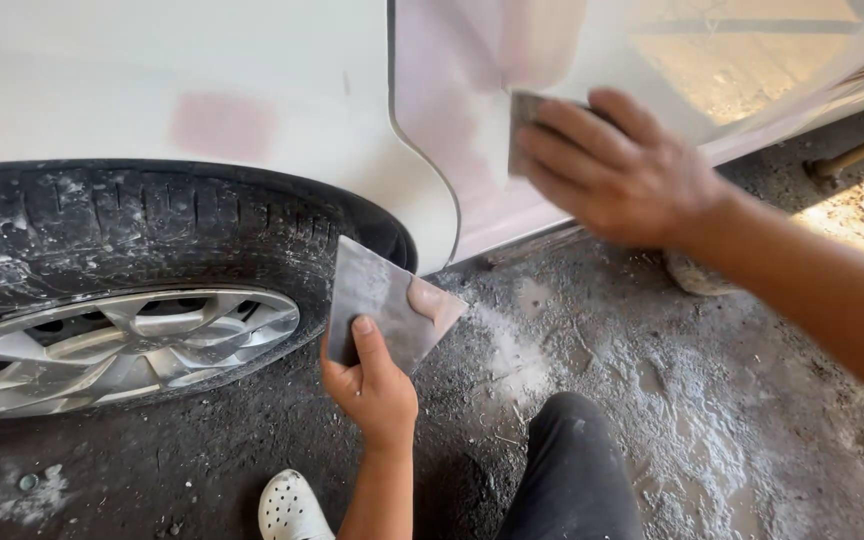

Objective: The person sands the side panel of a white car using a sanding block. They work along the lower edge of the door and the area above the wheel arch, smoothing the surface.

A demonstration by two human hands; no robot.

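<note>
The right hand presses a small spreader flat against the white car door, fingers closed over it, right of the wheel. The left hand grips a metal plate bearing pinkish filler, held just right of the wheel, above the dusty floor.

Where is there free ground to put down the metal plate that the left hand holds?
Free ground lies right of the bent knee, below the door; it is dusty and uneven. Another patch lies under the wheel, left of the white shoe. It is crowded between tyre, left hand with its plate, and knee. The right hand presses a spreader on the door.
</note>
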